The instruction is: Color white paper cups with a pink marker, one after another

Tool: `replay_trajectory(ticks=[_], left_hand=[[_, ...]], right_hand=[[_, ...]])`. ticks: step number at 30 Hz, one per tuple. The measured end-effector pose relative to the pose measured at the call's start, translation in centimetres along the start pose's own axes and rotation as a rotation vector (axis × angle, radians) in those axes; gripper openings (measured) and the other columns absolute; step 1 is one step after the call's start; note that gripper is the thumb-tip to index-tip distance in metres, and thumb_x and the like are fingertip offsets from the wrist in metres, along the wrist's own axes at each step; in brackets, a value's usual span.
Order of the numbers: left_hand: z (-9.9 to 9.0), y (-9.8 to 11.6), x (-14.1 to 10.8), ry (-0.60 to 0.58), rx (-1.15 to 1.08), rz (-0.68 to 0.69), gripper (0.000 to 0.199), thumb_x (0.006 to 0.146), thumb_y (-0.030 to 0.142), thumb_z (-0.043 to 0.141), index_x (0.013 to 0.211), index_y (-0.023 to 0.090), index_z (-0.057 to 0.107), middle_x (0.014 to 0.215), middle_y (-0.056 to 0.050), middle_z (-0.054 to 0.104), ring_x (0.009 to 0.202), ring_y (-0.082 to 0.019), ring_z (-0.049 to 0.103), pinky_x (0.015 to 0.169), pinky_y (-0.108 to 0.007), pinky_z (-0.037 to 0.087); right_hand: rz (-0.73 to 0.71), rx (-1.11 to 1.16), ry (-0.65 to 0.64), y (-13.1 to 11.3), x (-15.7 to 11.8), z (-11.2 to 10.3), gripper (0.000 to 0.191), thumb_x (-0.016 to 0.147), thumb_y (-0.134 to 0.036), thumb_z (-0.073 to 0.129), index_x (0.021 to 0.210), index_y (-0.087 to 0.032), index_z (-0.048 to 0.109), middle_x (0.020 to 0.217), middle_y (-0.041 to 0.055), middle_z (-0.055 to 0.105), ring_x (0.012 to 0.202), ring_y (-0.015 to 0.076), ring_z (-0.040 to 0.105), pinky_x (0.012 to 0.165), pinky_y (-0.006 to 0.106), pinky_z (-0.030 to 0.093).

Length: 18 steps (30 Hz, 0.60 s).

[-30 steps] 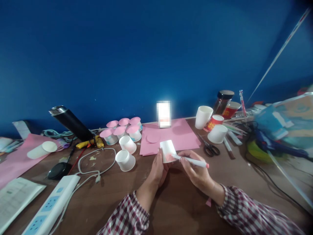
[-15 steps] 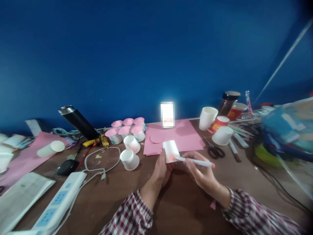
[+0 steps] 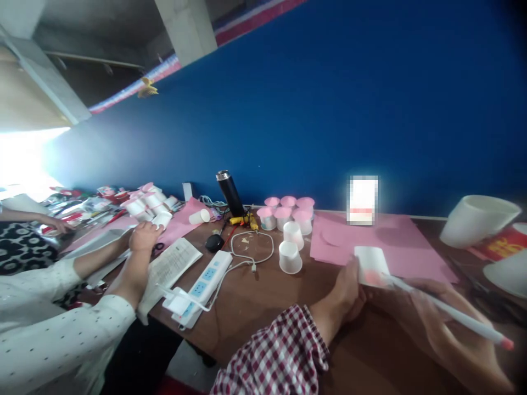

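Note:
My left hand grips a white paper cup tilted on its side, with pink colouring near its lower right end. In my right hand is a white marker with a pinkish-red end; its tip meets the cup's coloured part. Motion smears the right hand a little. Pink paper lies just behind the cup. To the left stand two upside-down white paper cups, the nearer one in front of the other. Several cups with pink paper tops are grouped behind them.
A power strip, a looped white cable and a black thermos lie or stand left. Another person's hands work farther left. Blurred scissors and white cups are at right.
The view has swung left, bringing the other person's arms into sight and shifting the table's things rightward. My hands still hold the cup and marker, with the tip at the cup.

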<state>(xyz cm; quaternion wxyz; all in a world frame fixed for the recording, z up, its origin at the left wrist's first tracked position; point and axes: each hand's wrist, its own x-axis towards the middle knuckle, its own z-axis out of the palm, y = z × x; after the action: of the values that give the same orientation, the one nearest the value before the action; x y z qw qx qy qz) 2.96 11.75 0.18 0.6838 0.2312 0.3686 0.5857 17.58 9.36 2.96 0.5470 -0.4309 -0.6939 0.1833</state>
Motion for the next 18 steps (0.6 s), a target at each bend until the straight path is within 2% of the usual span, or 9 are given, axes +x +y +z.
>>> replay_trajectory(ticks=[4,7,14,18], left_hand=[[0.05,0.09,0.08,-0.04,-0.007,0.009,0.077,0.08,0.082,0.047,0.094,0.008,0.065,0.069,-0.007,0.06,0.057,-0.015,0.05,0.064,-0.031,0.037],[0.16,0.24,0.06,-0.044,-0.045,-0.01,0.07,0.084,0.077,0.048,0.092,0.009,0.064,0.07,-0.007,0.06,0.059,-0.016,0.051,0.066,-0.032,0.038],[0.06,0.15,0.2,-0.027,-0.069,-0.035,0.058,0.085,0.068,0.053,0.084,0.011,0.063,0.067,-0.006,0.059,0.058,-0.015,0.05,0.064,-0.031,0.037],[-0.06,0.14,0.12,-0.021,-0.066,-0.008,0.057,0.083,0.067,0.058,0.088,0.011,0.063,0.07,-0.006,0.061,0.061,-0.016,0.054,0.064,-0.03,0.039]], right_hand=[[-0.023,-0.06,0.035,-0.13,0.13,0.03,0.009,0.085,-0.03,0.063,0.083,-0.022,0.068,0.072,0.0038,0.071,0.061,0.0189,0.067,0.057,0.026,0.056],[-0.016,-0.029,0.039,-0.32,0.12,0.07,0.004,0.084,-0.025,0.065,0.083,-0.024,0.068,0.074,0.0053,0.072,0.063,0.0205,0.068,0.059,0.028,0.056],[-0.014,0.046,0.029,-0.42,0.1,0.04,0.005,0.086,-0.027,0.065,0.086,-0.024,0.069,0.075,0.0062,0.073,0.062,0.0218,0.069,0.054,0.028,0.057],[-0.029,0.065,0.015,-0.11,0.03,-0.05,0.01,0.088,-0.029,0.065,0.09,-0.022,0.07,0.078,0.0067,0.074,0.063,0.0219,0.07,0.057,0.029,0.058]])
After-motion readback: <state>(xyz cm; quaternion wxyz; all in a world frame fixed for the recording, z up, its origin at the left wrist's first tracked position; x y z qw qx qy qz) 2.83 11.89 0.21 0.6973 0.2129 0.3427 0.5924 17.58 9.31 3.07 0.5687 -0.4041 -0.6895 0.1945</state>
